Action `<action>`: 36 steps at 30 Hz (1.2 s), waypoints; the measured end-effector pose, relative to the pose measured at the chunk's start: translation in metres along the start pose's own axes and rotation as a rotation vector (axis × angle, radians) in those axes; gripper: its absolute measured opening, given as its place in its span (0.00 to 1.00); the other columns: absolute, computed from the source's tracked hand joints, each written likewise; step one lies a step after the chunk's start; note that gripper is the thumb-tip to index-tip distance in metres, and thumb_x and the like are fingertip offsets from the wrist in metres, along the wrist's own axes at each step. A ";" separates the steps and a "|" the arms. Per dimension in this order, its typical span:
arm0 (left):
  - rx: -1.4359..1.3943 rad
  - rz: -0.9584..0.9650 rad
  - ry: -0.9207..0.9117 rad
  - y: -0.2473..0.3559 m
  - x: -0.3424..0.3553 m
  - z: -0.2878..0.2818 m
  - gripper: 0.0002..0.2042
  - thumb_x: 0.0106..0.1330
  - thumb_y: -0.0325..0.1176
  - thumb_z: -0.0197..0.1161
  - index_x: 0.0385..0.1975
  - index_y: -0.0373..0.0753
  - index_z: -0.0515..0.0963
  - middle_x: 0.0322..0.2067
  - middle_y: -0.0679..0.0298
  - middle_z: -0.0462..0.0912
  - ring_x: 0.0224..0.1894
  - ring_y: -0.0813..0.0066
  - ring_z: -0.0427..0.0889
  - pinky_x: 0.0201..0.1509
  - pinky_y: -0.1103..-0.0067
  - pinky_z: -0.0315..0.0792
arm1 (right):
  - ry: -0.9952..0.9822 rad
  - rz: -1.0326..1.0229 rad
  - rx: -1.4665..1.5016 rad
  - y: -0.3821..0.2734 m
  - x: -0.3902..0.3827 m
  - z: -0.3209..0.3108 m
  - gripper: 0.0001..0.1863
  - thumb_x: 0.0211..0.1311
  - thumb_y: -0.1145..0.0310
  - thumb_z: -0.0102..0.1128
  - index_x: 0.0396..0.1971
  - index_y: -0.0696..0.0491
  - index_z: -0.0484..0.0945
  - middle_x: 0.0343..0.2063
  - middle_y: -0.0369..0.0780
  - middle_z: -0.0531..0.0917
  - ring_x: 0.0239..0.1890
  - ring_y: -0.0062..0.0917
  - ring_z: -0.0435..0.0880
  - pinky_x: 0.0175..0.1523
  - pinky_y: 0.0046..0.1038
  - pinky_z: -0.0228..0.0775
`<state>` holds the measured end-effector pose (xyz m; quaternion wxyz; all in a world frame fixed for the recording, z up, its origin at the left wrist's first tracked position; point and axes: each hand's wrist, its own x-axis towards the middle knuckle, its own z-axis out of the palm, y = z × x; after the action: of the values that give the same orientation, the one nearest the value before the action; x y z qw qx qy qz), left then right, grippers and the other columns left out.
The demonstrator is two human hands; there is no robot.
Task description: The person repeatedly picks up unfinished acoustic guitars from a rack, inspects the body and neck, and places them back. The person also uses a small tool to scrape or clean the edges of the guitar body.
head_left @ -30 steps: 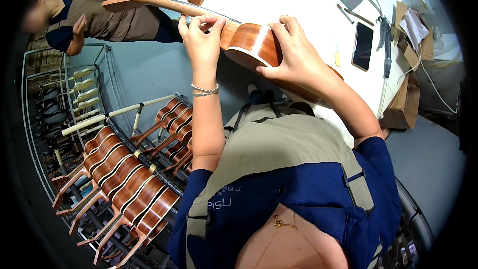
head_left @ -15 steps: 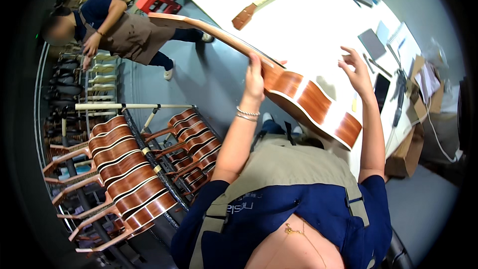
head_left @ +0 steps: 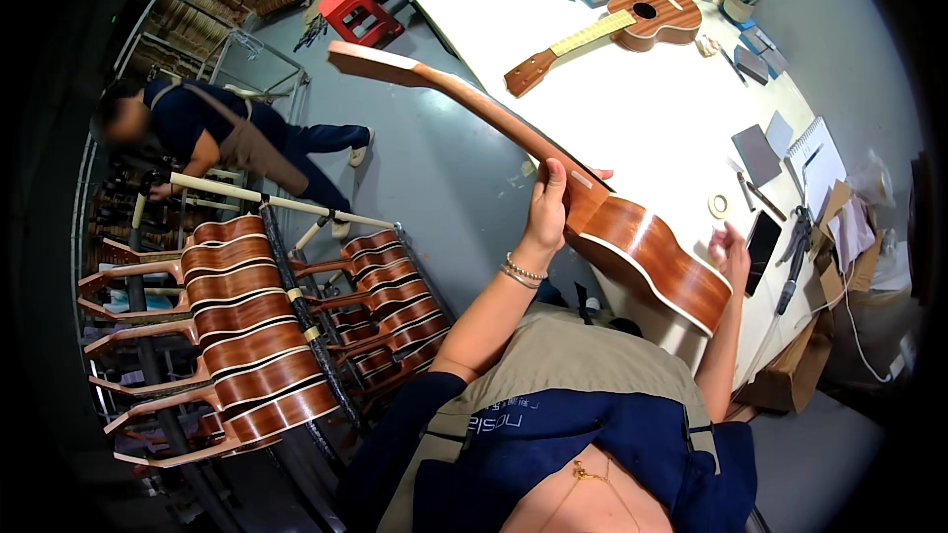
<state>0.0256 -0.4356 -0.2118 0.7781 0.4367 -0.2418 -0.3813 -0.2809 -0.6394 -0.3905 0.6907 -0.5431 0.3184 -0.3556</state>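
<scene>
My left hand [head_left: 550, 205] is wrapped round the neck of a ukulele [head_left: 647, 247] close to where the neck meets the body. The instrument is held tilted above the table's near edge, its glossy brown side with pale binding toward me and its headstock pointing to the far left. My right hand [head_left: 729, 249] is beside the lower end of the body, over the table, its fingers bent and blurred. Whether it touches the ukulele or holds anything does not show. A second ukulele [head_left: 660, 22] lies face up on the white table [head_left: 602, 109].
A rack of several ukulele bodies [head_left: 262, 326] stands at my left. A co-worker [head_left: 227, 128] is beyond it, near a red stool [head_left: 357, 15]. On the table's right lie a tape roll [head_left: 718, 205], a phone [head_left: 762, 252], a notebook [head_left: 815, 163] and sanding blocks [head_left: 750, 64].
My view has shifted, and the held ukulele is tipped a little differently. My right hand has come down from above the table to the body's lower end. The co-worker has bent toward the rack.
</scene>
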 end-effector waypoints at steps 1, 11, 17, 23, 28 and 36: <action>-0.008 0.014 0.007 0.000 0.000 0.000 0.27 0.65 0.56 0.34 0.37 0.33 0.66 0.34 0.53 0.77 0.44 0.64 0.76 0.46 0.72 0.73 | -0.075 0.038 0.329 0.017 -0.015 0.000 0.31 0.63 0.46 0.38 0.53 0.59 0.64 0.40 0.41 0.75 0.43 0.26 0.73 0.48 0.25 0.68; -0.071 0.010 0.088 0.006 0.003 0.004 0.24 0.65 0.53 0.41 0.41 0.34 0.63 0.38 0.49 0.76 0.42 0.63 0.77 0.45 0.72 0.73 | 0.281 0.132 0.756 -0.030 -0.109 0.118 0.25 0.65 0.51 0.35 0.56 0.50 0.62 0.54 0.40 0.68 0.56 0.32 0.67 0.58 0.36 0.61; -0.016 -0.136 0.163 0.038 0.008 -0.005 0.27 0.65 0.53 0.41 0.59 0.45 0.48 0.54 0.48 0.64 0.46 0.59 0.74 0.47 0.65 0.72 | 0.075 0.062 0.895 -0.076 -0.095 0.132 0.31 0.65 0.46 0.28 0.59 0.53 0.55 0.58 0.41 0.62 0.60 0.33 0.61 0.62 0.37 0.54; -0.070 -0.086 0.108 0.045 0.004 -0.025 0.30 0.64 0.59 0.30 0.63 0.56 0.39 0.61 0.53 0.53 0.55 0.55 0.67 0.52 0.62 0.69 | 0.083 0.199 0.727 -0.083 -0.086 0.129 0.30 0.65 0.49 0.29 0.59 0.56 0.56 0.58 0.42 0.63 0.59 0.32 0.63 0.61 0.33 0.55; -0.133 0.161 0.170 0.049 0.006 -0.043 0.26 0.66 0.50 0.42 0.57 0.39 0.56 0.56 0.53 0.63 0.57 0.60 0.66 0.58 0.69 0.63 | -0.045 0.504 0.778 -0.085 -0.077 0.117 0.26 0.64 0.55 0.33 0.53 0.57 0.64 0.51 0.45 0.70 0.53 0.33 0.70 0.57 0.33 0.61; -0.177 0.211 0.162 0.060 -0.002 -0.056 0.15 0.62 0.40 0.54 0.43 0.37 0.68 0.40 0.53 0.77 0.47 0.60 0.75 0.54 0.70 0.69 | -0.139 0.834 0.908 -0.049 -0.090 0.104 0.26 0.58 0.53 0.41 0.48 0.58 0.68 0.47 0.46 0.74 0.47 0.35 0.75 0.54 0.34 0.65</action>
<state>0.0873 -0.3866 -0.1885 0.8662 0.3680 -0.1884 -0.2807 -0.2514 -0.5170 -0.3163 0.9528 -0.0466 0.2752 -0.1195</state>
